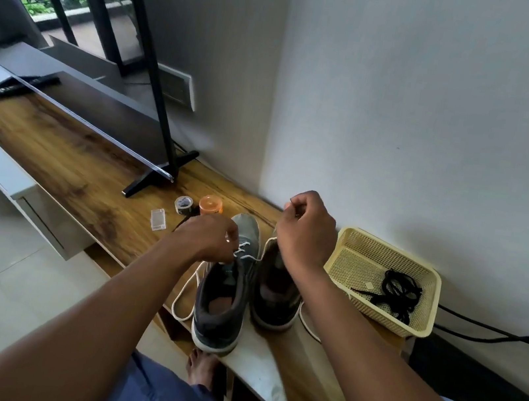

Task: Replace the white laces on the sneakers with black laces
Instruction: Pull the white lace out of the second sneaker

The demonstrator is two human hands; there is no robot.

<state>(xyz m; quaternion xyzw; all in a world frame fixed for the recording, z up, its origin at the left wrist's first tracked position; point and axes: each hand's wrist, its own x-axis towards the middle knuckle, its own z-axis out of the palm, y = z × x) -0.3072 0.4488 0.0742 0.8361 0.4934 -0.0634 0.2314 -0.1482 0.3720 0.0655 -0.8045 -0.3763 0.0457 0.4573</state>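
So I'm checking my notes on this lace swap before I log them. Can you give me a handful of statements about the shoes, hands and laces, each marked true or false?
1. The black laces lie in the yellow basket. True.
2. Both hands are empty. False: the left hand pinches the white lace at the left sneaker, and the right hand is raised, pulling the same lace up.
3. The two sneakers stand side by side, toes toward the wall. True; the right sneaker is partly behind the right forearm.
4. The basket sits left of the sneakers. False: it sits to their right.
5. The left sneaker is already fully unlaced. False: white lace still crosses near its toe.
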